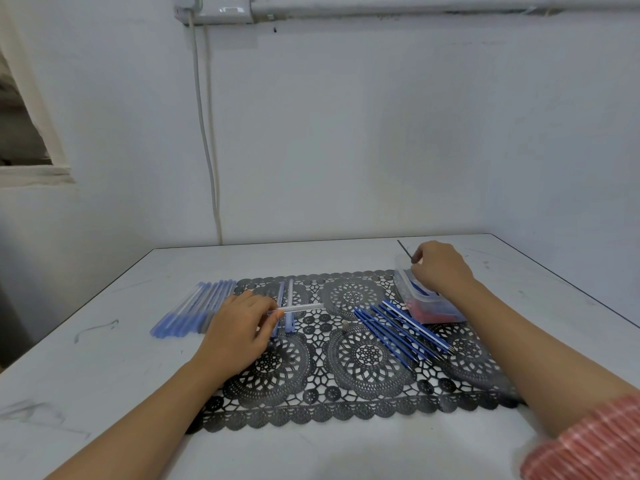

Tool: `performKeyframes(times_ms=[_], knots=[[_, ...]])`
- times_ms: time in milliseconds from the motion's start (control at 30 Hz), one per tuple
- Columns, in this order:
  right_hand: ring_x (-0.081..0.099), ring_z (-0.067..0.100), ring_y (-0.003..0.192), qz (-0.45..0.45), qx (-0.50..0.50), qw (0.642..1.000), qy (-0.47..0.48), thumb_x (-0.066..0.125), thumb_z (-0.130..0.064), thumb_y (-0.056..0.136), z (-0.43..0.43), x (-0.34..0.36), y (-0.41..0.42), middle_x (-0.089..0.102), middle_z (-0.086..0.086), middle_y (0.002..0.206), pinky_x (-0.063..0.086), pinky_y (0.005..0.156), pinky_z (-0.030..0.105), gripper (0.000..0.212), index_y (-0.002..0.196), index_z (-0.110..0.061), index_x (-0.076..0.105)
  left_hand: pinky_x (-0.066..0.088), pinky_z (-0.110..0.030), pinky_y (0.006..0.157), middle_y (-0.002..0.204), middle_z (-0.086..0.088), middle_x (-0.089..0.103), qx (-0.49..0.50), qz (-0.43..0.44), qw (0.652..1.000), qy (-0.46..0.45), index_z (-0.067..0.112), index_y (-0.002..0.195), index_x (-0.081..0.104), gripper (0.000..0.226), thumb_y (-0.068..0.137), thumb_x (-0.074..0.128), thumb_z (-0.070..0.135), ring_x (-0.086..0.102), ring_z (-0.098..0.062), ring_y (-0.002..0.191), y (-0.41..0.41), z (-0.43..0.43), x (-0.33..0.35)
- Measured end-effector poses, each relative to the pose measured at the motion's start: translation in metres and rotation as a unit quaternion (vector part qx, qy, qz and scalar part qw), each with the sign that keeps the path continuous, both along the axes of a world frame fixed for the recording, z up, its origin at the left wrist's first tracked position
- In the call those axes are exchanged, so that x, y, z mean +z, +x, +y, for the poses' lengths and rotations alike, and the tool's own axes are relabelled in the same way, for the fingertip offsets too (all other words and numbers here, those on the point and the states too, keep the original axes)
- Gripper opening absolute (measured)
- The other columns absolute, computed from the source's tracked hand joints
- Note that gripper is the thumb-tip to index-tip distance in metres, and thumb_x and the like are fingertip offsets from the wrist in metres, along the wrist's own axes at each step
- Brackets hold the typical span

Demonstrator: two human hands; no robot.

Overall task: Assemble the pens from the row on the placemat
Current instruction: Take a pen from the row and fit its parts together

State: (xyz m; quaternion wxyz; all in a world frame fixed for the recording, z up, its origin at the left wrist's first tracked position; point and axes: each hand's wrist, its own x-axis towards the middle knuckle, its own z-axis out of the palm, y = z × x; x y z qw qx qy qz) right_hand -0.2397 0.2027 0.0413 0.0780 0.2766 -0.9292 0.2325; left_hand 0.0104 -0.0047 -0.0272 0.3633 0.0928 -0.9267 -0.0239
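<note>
White table [104, 358] bears a lace placemat [346, 393]; both hands pinch pen parts.

A: The right hand [438, 271] covers much of the clear tub [429, 306]; its contents blur into red and blue.
B: And the left hand [239, 327] hides one end of the clear barrel [301, 308]; the sleeve [588, 445] runs off frame.

Ahead of you a white wall socket [221, 8] sits high on the wall [381, 133], its cable [207, 140] dropping behind the white table [104, 358].
</note>
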Motion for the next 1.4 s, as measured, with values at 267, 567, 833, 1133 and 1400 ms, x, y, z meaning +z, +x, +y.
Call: performKeyframes(times_ms=[267, 567, 833, 1133, 1400], knots=[[0.056, 0.025, 0.071, 0.035, 0.136, 0.967, -0.213, 0.052, 0.001, 0.088, -0.007, 0.019, 0.029, 0.061, 0.015, 0.077, 0.044, 0.069, 0.030, 0.030, 0.114, -0.014, 0.055, 0.034, -0.024, 0.063, 0.070, 0.017, 0.046, 0.006, 0.007, 1.000, 0.003, 0.019, 0.082, 0.064, 0.035, 0.091, 0.039, 0.040, 0.045, -0.007, 0.065, 0.001, -0.001, 0.001], [0.055, 0.007, 0.075, 0.047, 0.214, 0.962, -0.164, 0.053, 0.004, 0.087, -0.013, 0.036, 0.057, 0.064, -0.001, 0.087, 0.035, 0.066, 0.002, 0.032, 0.109, -0.014, 0.069, 0.034, -0.027, 0.064, 0.069, 0.016, 0.046, 0.012, 0.020, 1.000, 0.009, 0.018, 0.082, 0.064, 0.033, 0.091, 0.039, 0.038, 0.045, -0.008, 0.064, 0.001, -0.002, 0.003], [0.057, 0.027, 0.073, 0.312, 0.312, 0.893, -0.092, 0.070, 0.000, 0.077, -0.020, 0.021, 0.068, 0.055, 0.011, 0.079, 0.045, 0.053, 0.029, 0.013, 0.090, 0.000, 0.071, 0.028, -0.014, 0.064, 0.068, 0.016, 0.046, 0.007, 0.027, 0.999, 0.017, 0.018, 0.082, 0.063, 0.031, 0.090, 0.040, 0.037, 0.043, -0.008, 0.062, 0.003, -0.001, 0.006], [0.039, 0.018, 0.080, 0.230, 0.351, 0.905, 0.068, 0.044, 0.020, 0.073, -0.024, 0.000, 0.075, 0.043, 0.005, 0.102, 0.046, 0.062, 0.035, 0.089, 0.146, -0.028, 0.024, 0.027, -0.013, 0.067, 0.068, 0.015, 0.046, 0.002, 0.032, 0.999, 0.018, 0.018, 0.081, 0.062, 0.028, 0.091, 0.042, 0.035, 0.042, -0.007, 0.064, 0.004, -0.002, 0.008], [0.033, 0.013, 0.082, 0.203, 0.359, 0.899, 0.145, 0.040, 0.019, 0.076, -0.023, -0.005, 0.077, 0.044, 0.004, 0.113, 0.033, 0.064, 0.027, 0.089, 0.146, -0.033, 0.021, 0.028, -0.013, 0.068, 0.067, 0.015, 0.048, 0.009, 0.036, 0.999, 0.019, 0.018, 0.081, 0.062, 0.029, 0.091, 0.042, 0.035, 0.043, -0.007, 0.064, 0.004, -0.004, 0.008]])
